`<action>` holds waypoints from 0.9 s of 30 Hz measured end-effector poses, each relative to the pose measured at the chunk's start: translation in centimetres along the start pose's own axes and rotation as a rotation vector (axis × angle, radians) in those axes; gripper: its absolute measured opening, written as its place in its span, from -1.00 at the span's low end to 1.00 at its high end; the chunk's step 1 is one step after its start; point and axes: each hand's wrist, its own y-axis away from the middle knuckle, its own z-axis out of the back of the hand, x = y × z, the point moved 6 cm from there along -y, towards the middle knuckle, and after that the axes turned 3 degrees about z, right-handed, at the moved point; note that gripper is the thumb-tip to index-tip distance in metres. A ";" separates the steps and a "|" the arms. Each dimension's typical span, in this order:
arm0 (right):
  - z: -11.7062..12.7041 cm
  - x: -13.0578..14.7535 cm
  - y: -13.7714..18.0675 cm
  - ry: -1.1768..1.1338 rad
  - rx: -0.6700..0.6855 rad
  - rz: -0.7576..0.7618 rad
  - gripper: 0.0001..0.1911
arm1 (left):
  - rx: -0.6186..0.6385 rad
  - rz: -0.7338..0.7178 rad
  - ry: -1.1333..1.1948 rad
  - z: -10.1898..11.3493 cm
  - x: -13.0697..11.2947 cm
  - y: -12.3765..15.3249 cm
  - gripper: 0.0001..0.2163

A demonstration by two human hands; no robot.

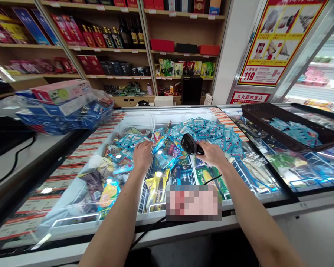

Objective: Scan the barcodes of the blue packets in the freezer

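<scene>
Just left of the right grip (211, 152), a black scanner (188, 144) is clasped by its handle, long axis slanted head-first towards the left grip (143, 155); beside the latter's fingertips a blue packet (159, 143), whether pinched cannot be told; beyond, rightward, "119" is read on a poster (263, 46)

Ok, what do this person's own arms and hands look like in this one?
The left hand and right hand are both ungloved. The left forearm and right forearm are bare, with no sleeve in view and no watch on either wrist. Any ring is too small to tell.
</scene>
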 end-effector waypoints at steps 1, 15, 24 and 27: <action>0.0 -0.2 0.0 -0.001 0.001 -0.016 -0.59 | 0.002 0.004 0.001 0.0 0.4 0.0 -0.62; 0.5 -1.4 -0.2 -0.022 0.005 -0.110 -0.59 | 0.067 -0.144 0.083 -2.5 -5.3 -2.7 -0.60; 0.7 -1.6 -0.2 -0.028 -0.015 -0.090 -0.59 | 0.171 -0.156 0.123 -5.1 -6.6 -4.9 -0.58; 0.8 -1.6 -0.2 -0.020 -0.011 -0.093 -0.60 | 0.098 -0.171 0.124 -4.2 -6.4 -4.1 -0.61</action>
